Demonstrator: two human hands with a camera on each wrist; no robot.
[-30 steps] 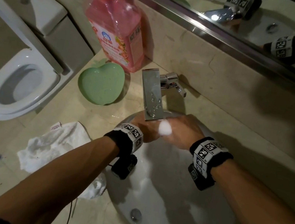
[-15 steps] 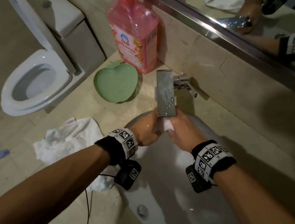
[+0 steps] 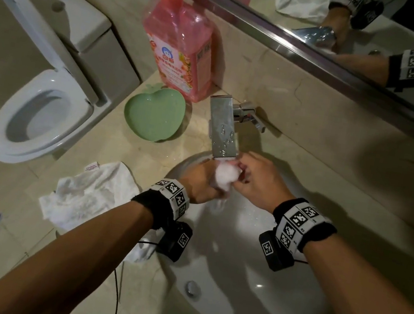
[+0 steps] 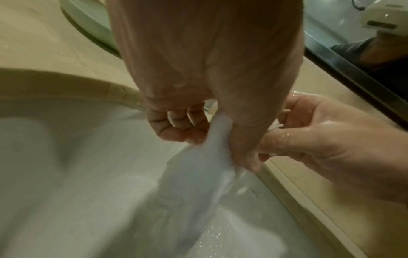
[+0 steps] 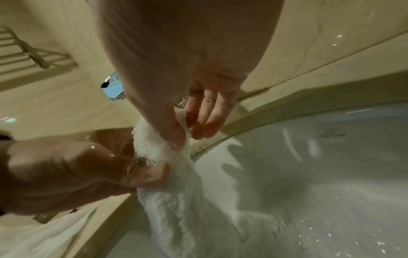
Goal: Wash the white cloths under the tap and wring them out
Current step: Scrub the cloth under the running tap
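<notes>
Both hands hold one wet white cloth bunched just below the flat chrome tap spout, over the white basin. My left hand grips the cloth with curled fingers and thumb; its tail hangs down into the basin. My right hand pinches the same cloth between thumb and fingers from the other side. Water drops glisten on both hands and sprinkle the basin. A second white cloth lies crumpled on the counter left of the basin.
A pink pump bottle and a green apple-shaped dish stand on the beige counter behind the crumpled cloth. A toilet with raised lid is at left. The mirror runs along the back wall. The basin drain is visible.
The hands stay under the spout with the cloth; more of the white bunch now shows between them, and its tail hangs lower. The head view has shifted so the scene sits further right.
</notes>
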